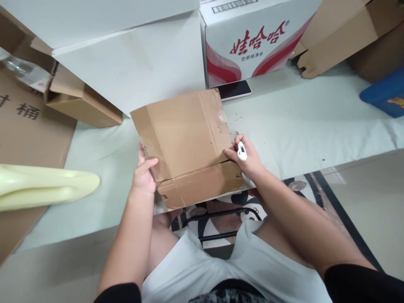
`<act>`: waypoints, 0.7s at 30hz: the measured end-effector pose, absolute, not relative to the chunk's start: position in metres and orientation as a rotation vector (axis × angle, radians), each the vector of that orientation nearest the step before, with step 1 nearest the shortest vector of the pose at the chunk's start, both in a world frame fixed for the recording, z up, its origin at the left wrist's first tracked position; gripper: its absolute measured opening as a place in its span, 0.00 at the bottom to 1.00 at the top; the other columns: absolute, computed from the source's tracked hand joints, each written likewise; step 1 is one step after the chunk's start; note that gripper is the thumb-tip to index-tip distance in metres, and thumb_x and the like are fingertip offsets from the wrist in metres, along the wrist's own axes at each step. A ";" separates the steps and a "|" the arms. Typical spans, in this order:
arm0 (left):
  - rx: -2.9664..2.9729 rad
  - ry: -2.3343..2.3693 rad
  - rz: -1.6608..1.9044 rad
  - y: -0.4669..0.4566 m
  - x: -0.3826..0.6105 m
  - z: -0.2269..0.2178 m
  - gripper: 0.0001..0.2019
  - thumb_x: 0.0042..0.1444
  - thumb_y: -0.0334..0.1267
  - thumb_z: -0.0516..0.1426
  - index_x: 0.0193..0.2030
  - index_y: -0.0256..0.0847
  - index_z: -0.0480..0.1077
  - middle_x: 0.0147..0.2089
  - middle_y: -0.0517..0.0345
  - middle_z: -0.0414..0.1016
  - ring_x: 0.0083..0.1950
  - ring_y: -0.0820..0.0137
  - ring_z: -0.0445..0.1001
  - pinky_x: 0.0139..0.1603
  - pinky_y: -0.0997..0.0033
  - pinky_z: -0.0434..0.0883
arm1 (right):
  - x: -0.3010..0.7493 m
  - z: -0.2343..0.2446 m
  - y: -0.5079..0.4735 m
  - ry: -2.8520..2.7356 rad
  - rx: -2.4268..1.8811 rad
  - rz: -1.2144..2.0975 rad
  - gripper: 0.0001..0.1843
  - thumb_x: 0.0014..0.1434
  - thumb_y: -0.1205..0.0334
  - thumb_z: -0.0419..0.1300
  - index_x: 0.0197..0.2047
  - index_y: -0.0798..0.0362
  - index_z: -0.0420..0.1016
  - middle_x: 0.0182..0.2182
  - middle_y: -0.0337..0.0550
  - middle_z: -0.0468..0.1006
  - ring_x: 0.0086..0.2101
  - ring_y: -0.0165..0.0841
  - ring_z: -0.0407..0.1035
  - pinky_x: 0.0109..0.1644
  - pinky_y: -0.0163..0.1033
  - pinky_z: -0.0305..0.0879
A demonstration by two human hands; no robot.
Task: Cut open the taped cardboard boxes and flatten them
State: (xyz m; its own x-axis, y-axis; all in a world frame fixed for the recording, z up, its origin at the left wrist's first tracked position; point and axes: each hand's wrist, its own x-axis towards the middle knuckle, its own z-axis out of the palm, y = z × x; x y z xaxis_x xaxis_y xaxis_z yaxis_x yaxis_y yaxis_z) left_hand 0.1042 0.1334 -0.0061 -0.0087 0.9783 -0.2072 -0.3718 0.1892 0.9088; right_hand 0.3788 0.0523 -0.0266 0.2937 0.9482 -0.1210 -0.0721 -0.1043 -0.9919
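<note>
A brown cardboard box [186, 139] lies flattened at the near edge of the pale table [315, 122], its lower flap hanging over the edge. My left hand [143, 172] grips the box's left edge, thumb on top and fingers underneath. My right hand [248, 158] is closed around a small white utility knife [241, 150] and rests against the box's right edge at the flap seam. Torn tape remains show along the box's right fold.
A large white box [132, 54] and a red-and-white printed carton [252, 38] stand behind. A dark phone [235, 89] lies by the carton. Brown cartons [341, 33] sit back right, a blue object [385, 94] far right, flat cardboard [28, 122] and a pale yellow object [44, 185] left.
</note>
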 end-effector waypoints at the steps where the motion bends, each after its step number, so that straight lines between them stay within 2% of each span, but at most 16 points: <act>1: 0.748 1.083 1.227 0.134 0.103 -0.009 0.30 0.34 0.31 0.69 0.49 0.49 0.75 0.53 0.57 0.81 0.61 0.54 0.77 0.60 0.57 0.76 | 0.379 -0.026 0.052 -0.893 -1.364 1.075 0.22 0.48 0.56 0.67 0.36 0.46 0.55 0.24 0.26 0.57 0.24 0.26 0.52 0.29 0.35 0.51; 4: 0.720 1.175 1.008 0.131 0.102 -0.015 0.24 0.33 0.37 0.72 0.42 0.42 0.77 0.41 0.50 0.84 0.51 0.50 0.83 0.53 0.52 0.80 | 0.381 -0.022 0.049 -0.930 -1.359 0.998 0.21 0.49 0.56 0.66 0.36 0.46 0.55 0.24 0.26 0.57 0.23 0.26 0.51 0.29 0.35 0.50; 7: 0.744 1.230 0.832 0.124 0.106 -0.015 0.27 0.29 0.33 0.75 0.41 0.39 0.77 0.39 0.47 0.84 0.46 0.47 0.84 0.49 0.49 0.81 | 0.384 -0.018 0.045 -0.967 -1.410 0.912 0.19 0.49 0.57 0.66 0.36 0.46 0.56 0.23 0.26 0.58 0.23 0.26 0.51 0.29 0.36 0.52; 10: 0.764 1.239 0.927 0.123 0.107 -0.012 0.30 0.29 0.30 0.75 0.45 0.38 0.78 0.40 0.48 0.85 0.45 0.50 0.84 0.50 0.50 0.81 | 0.388 -0.017 0.042 -0.932 -1.404 0.970 0.18 0.51 0.56 0.65 0.36 0.46 0.58 0.24 0.27 0.62 0.23 0.26 0.54 0.28 0.35 0.53; 12: 0.743 1.219 1.051 0.126 0.104 -0.011 0.28 0.30 0.29 0.74 0.44 0.39 0.78 0.38 0.51 0.85 0.43 0.53 0.84 0.52 0.52 0.81 | 0.390 -0.019 0.040 -0.876 -1.339 1.073 0.18 0.52 0.53 0.66 0.36 0.46 0.59 0.24 0.28 0.64 0.23 0.26 0.56 0.27 0.34 0.53; 14: 0.712 1.191 1.174 0.131 0.098 -0.011 0.23 0.33 0.30 0.72 0.42 0.40 0.79 0.37 0.54 0.85 0.42 0.57 0.84 0.53 0.57 0.81 | 0.391 -0.021 0.040 -0.818 -1.215 1.197 0.20 0.51 0.48 0.67 0.35 0.47 0.61 0.23 0.28 0.66 0.23 0.26 0.59 0.26 0.33 0.55; 17: 0.650 1.184 1.282 0.139 0.093 -0.013 0.13 0.41 0.32 0.69 0.36 0.41 0.78 0.35 0.58 0.84 0.41 0.64 0.84 0.54 0.63 0.80 | 0.389 -0.023 0.040 -0.789 -1.054 1.375 0.26 0.48 0.41 0.70 0.36 0.47 0.63 0.24 0.31 0.73 0.24 0.28 0.68 0.29 0.36 0.65; 21: 0.594 1.213 1.236 0.140 0.095 -0.017 0.09 0.45 0.34 0.68 0.34 0.43 0.78 0.35 0.58 0.84 0.45 0.61 0.84 0.55 0.61 0.80 | 0.383 -0.020 0.041 -0.882 -1.086 1.460 0.27 0.47 0.44 0.74 0.40 0.48 0.67 0.27 0.37 0.81 0.24 0.30 0.72 0.28 0.36 0.69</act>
